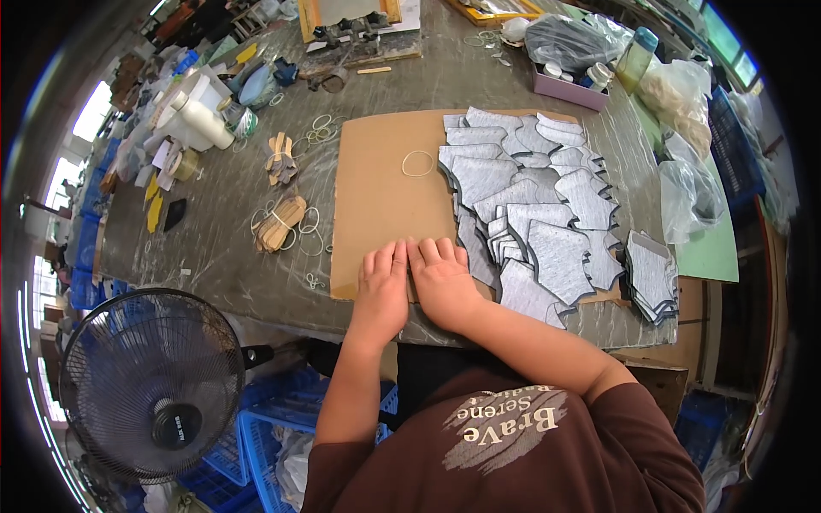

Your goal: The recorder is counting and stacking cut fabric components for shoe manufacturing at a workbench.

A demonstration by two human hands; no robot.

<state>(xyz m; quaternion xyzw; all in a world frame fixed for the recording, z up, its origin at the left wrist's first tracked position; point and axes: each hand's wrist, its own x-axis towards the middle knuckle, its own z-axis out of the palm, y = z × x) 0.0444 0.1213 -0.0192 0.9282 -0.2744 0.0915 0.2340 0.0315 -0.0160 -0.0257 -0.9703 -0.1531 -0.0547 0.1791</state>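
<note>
My left hand and my right hand lie palm down, side by side, at the near edge of a brown cardboard sheet. Their fingers are stretched out flat and their index fingers almost meet. Neither hand shows anything held; what is under the palms is hidden. Overlapping grey, curved-edge cut pieces with dark edges cover the right half of the cardboard, close to my right hand. Ahead of my hands, a loose rubber band rests on the sheet. A smaller stack of grey pieces sits at the right.
Banded bundles of tan pieces and more rubber bands lie left on the table. A white bottle stands among clutter far left. A purple box holds jars at the back right. A black fan stands lower left, near blue crates.
</note>
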